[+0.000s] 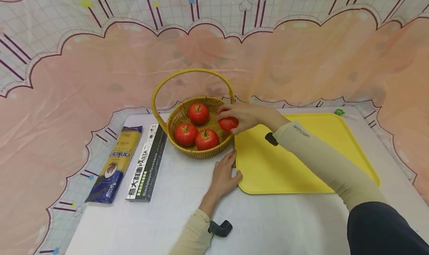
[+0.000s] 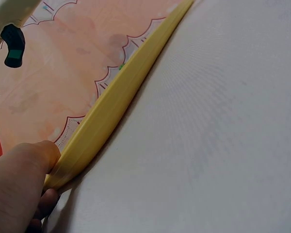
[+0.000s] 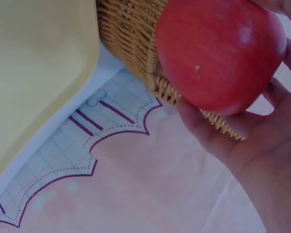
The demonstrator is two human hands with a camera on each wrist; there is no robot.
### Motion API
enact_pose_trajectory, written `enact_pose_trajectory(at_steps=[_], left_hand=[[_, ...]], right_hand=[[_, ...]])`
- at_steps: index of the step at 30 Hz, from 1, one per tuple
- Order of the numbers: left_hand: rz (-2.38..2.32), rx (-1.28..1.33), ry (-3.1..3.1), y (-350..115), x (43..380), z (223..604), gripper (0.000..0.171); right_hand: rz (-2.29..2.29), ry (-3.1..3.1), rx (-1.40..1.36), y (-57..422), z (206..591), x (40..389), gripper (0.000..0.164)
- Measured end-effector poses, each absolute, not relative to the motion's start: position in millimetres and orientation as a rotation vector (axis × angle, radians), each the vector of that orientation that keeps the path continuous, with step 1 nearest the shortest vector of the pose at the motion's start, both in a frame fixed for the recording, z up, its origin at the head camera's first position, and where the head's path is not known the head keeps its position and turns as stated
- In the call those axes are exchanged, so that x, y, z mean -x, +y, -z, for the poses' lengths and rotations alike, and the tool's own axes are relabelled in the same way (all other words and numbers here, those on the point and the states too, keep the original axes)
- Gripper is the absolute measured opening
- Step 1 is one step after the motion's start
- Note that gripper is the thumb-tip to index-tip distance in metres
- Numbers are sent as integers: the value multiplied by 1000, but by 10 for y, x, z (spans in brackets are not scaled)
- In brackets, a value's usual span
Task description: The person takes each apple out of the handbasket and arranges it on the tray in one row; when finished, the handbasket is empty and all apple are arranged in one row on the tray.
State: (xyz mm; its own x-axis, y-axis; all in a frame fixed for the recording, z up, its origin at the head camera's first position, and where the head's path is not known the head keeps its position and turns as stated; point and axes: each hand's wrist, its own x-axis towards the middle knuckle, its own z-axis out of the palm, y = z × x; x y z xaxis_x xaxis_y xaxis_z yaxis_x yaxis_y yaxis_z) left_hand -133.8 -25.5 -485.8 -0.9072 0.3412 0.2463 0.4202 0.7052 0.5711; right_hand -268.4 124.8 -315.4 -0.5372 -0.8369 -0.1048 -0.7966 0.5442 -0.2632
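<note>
One round red apple (image 1: 228, 125), frame centre: sitting in the right hand (image 1: 244, 117), grip curling round it, near the rim of the golden-brown wicker basket (image 1: 201, 154) | left hand (image 1: 222, 176), lower centre: grip pinching the rectangular yellow tray (image 1: 268, 169)

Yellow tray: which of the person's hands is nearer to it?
Left: the left hand grips the tray's left edge. The right hand is higher, over the basket's rim, holding a red fruit.
</note>
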Motion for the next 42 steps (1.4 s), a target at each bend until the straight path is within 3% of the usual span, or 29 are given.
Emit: enact_pose_trajectory(at_steps=[15,42], left_hand=[[990,621,-2782,-245,1332,4860,66],[981,610,-2783,-241,1325,4871,66]], right_hand=[[399,2556,1407,1444,3178,2675,51],[409,2629,1221,1822,3248,2690,50]])
